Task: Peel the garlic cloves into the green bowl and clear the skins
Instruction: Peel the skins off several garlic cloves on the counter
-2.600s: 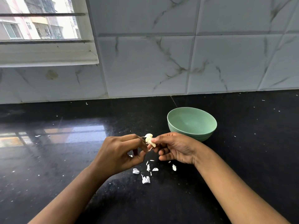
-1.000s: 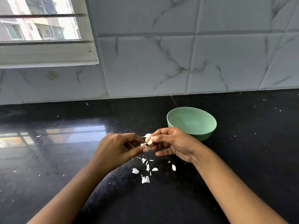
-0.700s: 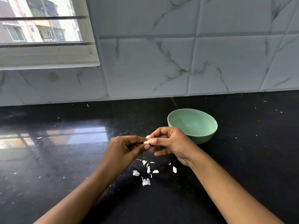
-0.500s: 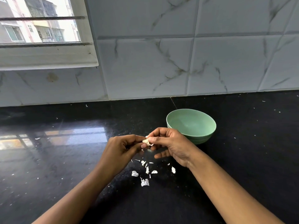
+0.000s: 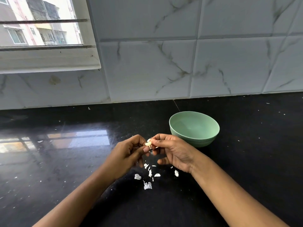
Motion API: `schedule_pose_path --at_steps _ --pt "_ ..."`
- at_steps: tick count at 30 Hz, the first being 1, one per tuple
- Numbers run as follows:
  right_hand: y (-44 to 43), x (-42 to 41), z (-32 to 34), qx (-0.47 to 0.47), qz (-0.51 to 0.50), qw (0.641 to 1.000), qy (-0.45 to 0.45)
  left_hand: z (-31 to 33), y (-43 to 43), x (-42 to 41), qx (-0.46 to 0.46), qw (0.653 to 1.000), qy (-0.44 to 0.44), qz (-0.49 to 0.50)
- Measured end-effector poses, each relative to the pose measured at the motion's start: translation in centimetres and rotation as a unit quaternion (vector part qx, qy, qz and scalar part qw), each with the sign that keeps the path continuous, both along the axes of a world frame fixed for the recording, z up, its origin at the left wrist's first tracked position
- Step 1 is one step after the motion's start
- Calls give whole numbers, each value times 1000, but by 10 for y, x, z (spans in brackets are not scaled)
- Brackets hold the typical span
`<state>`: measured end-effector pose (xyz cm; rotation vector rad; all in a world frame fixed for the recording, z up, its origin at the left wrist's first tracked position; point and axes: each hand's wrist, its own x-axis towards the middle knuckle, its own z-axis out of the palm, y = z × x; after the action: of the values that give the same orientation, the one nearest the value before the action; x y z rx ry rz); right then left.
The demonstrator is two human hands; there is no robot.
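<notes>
Far left, top: window (image 5: 41,30) with a white frame, buildings outside. Its light reflects as a bright patch on the glossy black desk (image 5: 246,161) below it. White specks dot the desk surface.

Centre-left: left hand (image 5: 126,154), forearm coming in from the bottom edge, held above the desk. Its fingers (image 5: 145,149) are curled inward; the thumb tip and forefinger close on the left end of the garlic clove (image 5: 148,143). The other fingers are tucked under the palm.

Centre: the garlic clove, pale cream, sits in the air between the two hands, pinched from both sides, above the desk and left of the bowl. Only a small part of it shows between the fingertips. Whether skin remains on it, cannot tell.

Below the clove: garlic skins (image 5: 147,185), small white scraps, scattered loose on the desk under and just in front of the hands. The largest piece lies nearest the camera. One scrap lies close under the right wrist.

Centre-right: right hand (image 5: 175,153), back of the hand up. Thumb and forefinger clamp the right end of the clove; the remaining fingers curl loosely beneath, one fingertip showing lower down.

Right of the hands: green bowl (image 5: 194,128), upright on the desk, just beyond the right hand's knuckles and nearer the wall.

Behind everything, to the right edge: wall (image 5: 229,66) of white marbled tiles with grey veins, meeting the desk along a straight line.
</notes>
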<state>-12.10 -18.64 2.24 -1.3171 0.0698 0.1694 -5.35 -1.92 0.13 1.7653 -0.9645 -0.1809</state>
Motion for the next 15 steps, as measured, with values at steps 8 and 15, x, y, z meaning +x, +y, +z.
schedule_pose_path --at_steps 8,15 --pt "-1 1 1 9 -29 999 16 -2 8 11 164 948 -272 32" --pt "-1 1 0 7 -40 999 29 5 9 5 106 971 -191 98"
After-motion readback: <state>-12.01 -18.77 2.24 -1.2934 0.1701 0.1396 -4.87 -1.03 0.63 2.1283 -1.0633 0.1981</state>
